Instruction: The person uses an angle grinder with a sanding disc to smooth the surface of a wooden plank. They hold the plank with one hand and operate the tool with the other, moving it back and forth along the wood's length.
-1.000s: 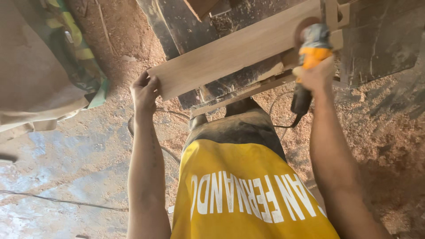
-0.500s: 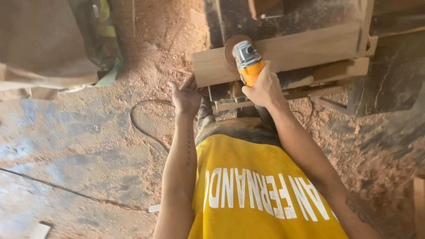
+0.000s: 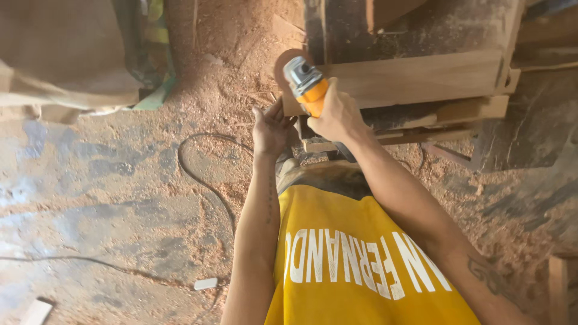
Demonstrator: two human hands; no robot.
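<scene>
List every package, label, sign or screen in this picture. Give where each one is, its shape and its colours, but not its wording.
Printed lettering: across the yellow shirt, bottom centre; one row of large white block letters.
Sack-like bundle: top left, on the floor; bulky, tan, maybe a bag; no print can be made out.
No signs or screens are in view.

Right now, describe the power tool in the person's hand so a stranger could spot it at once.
Start at the long pale wooden plank lying across the stacked timber at the top of the view. At its left end, the right hand grips an angle grinder. Its orange body, grey metal head and round brown sanding disc set it apart from the bare wood and sawdust-covered floor.
</scene>
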